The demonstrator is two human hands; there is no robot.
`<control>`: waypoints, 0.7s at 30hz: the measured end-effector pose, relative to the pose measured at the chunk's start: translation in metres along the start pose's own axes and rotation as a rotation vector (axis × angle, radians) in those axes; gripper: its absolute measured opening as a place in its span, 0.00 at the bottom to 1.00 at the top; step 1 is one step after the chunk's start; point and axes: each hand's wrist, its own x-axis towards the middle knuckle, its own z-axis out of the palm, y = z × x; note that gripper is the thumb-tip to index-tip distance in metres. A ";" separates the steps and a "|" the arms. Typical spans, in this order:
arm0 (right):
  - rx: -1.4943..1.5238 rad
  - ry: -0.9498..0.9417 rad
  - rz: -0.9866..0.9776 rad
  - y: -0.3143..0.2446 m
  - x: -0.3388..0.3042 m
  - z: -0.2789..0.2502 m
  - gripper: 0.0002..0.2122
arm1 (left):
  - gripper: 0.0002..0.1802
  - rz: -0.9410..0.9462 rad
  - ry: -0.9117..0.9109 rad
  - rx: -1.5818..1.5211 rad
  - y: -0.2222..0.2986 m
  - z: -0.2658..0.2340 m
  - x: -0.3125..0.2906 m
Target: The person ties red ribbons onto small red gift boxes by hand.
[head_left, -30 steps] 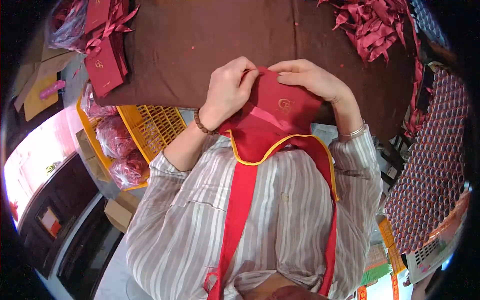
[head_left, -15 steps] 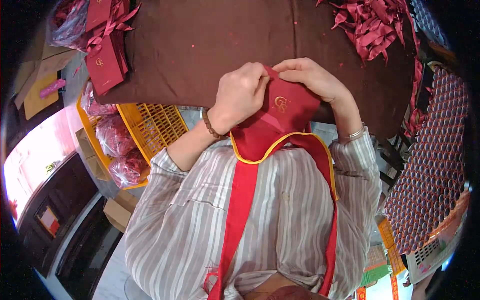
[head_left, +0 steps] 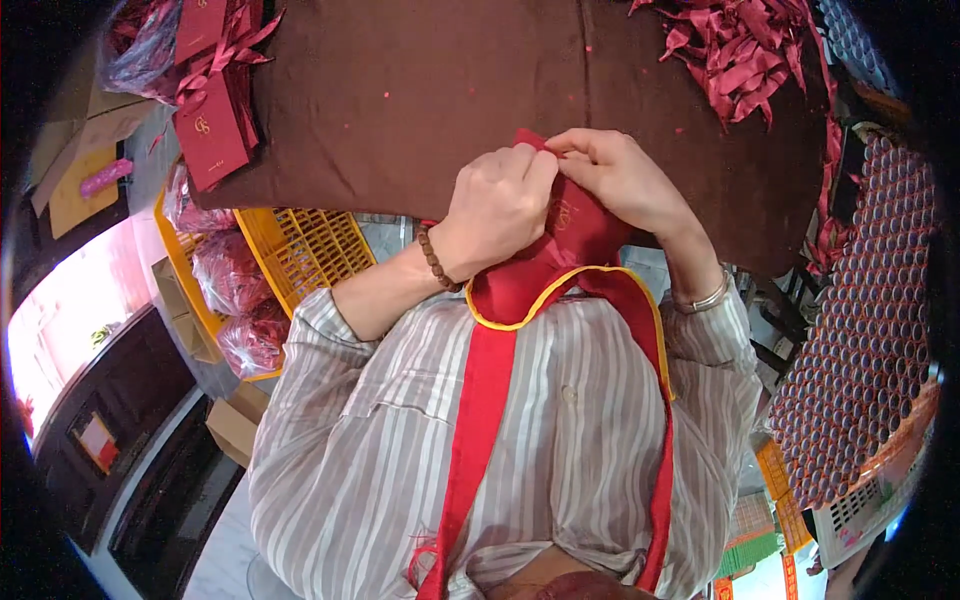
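Close to my chest, a dark red paper gift bag (head_left: 585, 235) with a gold emblem is held tilted at the table's front edge. My left hand (head_left: 505, 198) is closed in a pinch at the bag's upper edge and covers part of its left side. On the right, my right hand (head_left: 618, 175) grips the same top edge, thumb and fingertips close to the left hand's. What lies between the two sets of fingertips is too small to make out. A short red ribbon end (head_left: 558, 255) shows low on the bag.
Similar red bags with ribbons (head_left: 213, 135) lie stacked at the table's left end. A pile of red ribbons (head_left: 745, 60) sits at the far right of the brown-covered table (head_left: 430, 80). A yellow crate (head_left: 310, 245) stands lower left, beside plastic-wrapped red bundles (head_left: 228, 272).
My left hand has shifted right and slightly down along the bag, now covering more of it. The bag has turned a little, so its emblem shows less. Both hands keep hold.
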 end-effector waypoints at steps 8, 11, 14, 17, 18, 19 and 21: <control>-0.186 0.109 -0.086 -0.007 -0.010 0.002 0.14 | 0.06 -0.052 -0.005 -0.061 0.001 0.003 -0.002; -0.043 0.084 -0.034 -0.006 -0.012 0.003 0.15 | 0.08 -0.031 0.009 -0.062 0.002 0.003 -0.005; 0.028 0.078 0.002 -0.003 -0.011 0.004 0.15 | 0.08 0.007 0.012 -0.069 0.002 0.003 -0.006; 0.060 0.074 -0.013 0.004 -0.010 0.003 0.15 | 0.09 0.047 0.024 -0.085 -0.001 0.005 -0.008; 0.084 0.059 -0.006 0.005 -0.010 0.003 0.14 | 0.09 0.059 0.032 -0.089 -0.003 0.007 -0.010; 0.084 0.057 -0.007 0.006 -0.010 0.002 0.14 | 0.09 0.058 0.032 -0.089 -0.003 0.009 -0.011; 0.072 0.056 -0.011 0.007 -0.008 0.000 0.14 | 0.09 0.079 0.048 -0.112 -0.005 0.012 -0.012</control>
